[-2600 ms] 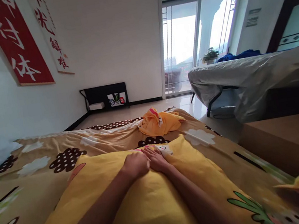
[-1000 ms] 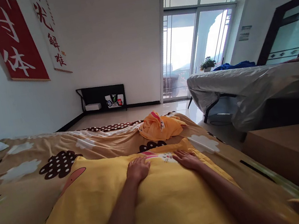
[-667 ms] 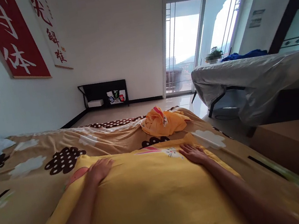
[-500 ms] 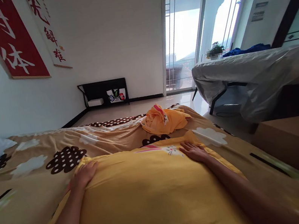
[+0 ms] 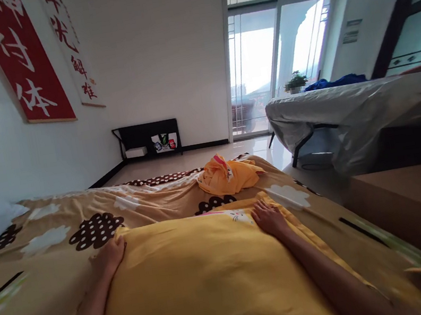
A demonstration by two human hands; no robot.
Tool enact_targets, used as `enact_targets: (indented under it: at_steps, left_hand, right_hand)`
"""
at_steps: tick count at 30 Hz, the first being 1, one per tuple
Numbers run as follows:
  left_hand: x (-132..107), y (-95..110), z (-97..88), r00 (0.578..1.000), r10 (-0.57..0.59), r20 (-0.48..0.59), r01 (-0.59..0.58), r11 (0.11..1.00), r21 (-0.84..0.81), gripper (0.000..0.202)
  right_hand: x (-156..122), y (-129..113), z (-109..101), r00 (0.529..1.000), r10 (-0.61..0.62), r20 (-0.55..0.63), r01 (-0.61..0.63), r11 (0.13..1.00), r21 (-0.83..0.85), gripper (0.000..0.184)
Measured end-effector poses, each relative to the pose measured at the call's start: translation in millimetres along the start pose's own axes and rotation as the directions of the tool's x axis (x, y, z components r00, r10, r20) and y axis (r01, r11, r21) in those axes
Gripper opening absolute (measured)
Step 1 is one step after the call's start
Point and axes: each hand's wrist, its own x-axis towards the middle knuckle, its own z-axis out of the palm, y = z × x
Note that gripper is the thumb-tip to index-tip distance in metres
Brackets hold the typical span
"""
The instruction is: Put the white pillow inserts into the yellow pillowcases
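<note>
Yellow pillow (image 5: 199,283): lies on the patterned bedsheet (image 5: 57,269), right in front of you.
Your left hand (image 5: 110,254): partly curled, touching the pillow's far left corner (fingers too hidden to tell whether you grip it).
Your right hand (image 5: 270,217): fairly flat, fingers slightly apart, resting beside the rabbit print (image 5: 240,216).
Orange cloth (image 5: 238,176): bunched on the bedsheet beyond the pillow's far edge.
</note>
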Motion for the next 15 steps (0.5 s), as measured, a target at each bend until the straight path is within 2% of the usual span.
enact_targets:
  at_steps: [2,3,5,7,9,11,13,15]
  left_hand:
    - [-15,6,-14.9,1.0,-0.019,-0.007,0.019,1.0,0.003,0.057]
    - [-23,12,-22.8,1.0,0.018,-0.012,-0.018,1.0,0.001,0.055]
    - [-43,32,-37.2,0.981,0.193,-0.022,-0.193,0.981,-0.022,0.055]
    - [-67,62,-46.9,0.912,0.41,-0.007,-0.409,0.908,-0.091,0.057]
    - [-94,94,-48.7,0.822,0.569,0.017,-0.556,0.81,-0.188,0.056]
    - [-119,119,-41.9,0.766,0.642,0.028,-0.62,0.75,-0.231,0.053]
    - [-137,131,-30.0,0.75,0.661,-0.011,-0.649,0.733,-0.204,0.051]
    - [-145,129,-19.1,0.751,0.656,-0.068,-0.657,0.736,-0.164,0.05]
  right_hand:
    - [-12,-7,-16,0.994,-0.013,-0.107,0.013,1.0,0.0,0.048]
    - [-19,-14,-26,0.987,-0.019,-0.159,0.022,1.0,0.015,0.048]
    - [-32,-32,-45,0.969,-0.067,-0.238,0.088,0.993,0.081,0.046]
    - [-48,-60,-61,0.945,-0.184,-0.269,0.234,0.957,0.169,0.048]
    - [-65,-90,-66,0.914,-0.341,-0.221,0.391,0.886,0.249,0.051]
    - [-82,-114,-61,0.883,-0.455,-0.112,0.465,0.822,0.329,0.056]
    - [-95,-124,-50,0.87,-0.492,-0.017,0.462,0.803,0.376,0.06]
    - [-102,-120,-39,0.884,-0.467,0.015,0.428,0.823,0.373,0.063]
